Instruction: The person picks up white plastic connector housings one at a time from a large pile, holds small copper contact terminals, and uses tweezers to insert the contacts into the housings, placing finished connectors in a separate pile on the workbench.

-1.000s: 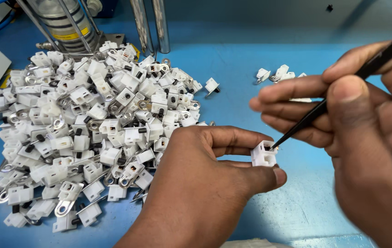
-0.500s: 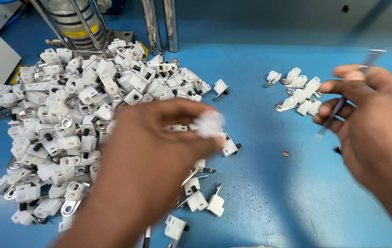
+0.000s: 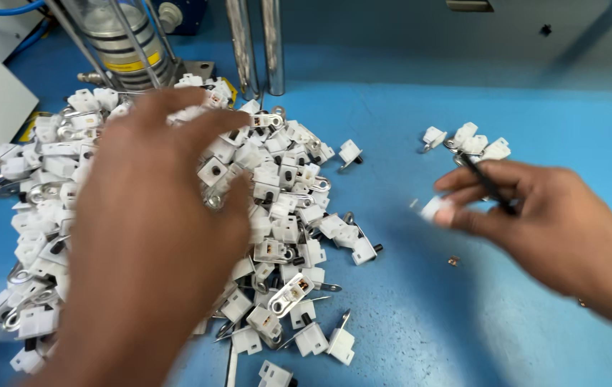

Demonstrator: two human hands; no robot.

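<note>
Head view: left hand (image 3: 152, 236) spread open, fingers splayed over heap of white clips (image 3: 270, 208) on blue bench (image 3: 406, 322), fingertips touching top pieces. Right hand (image 3: 542, 222) pinching black tweezers (image 3: 485, 183); one white clip (image 3: 433, 209) at fingertips. Small clip cluster (image 3: 467, 140) just beyond.

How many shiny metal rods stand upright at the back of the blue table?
2. The left rod and the right rod stand side by side just behind the pile of white parts. The left hand may hide others.
</note>
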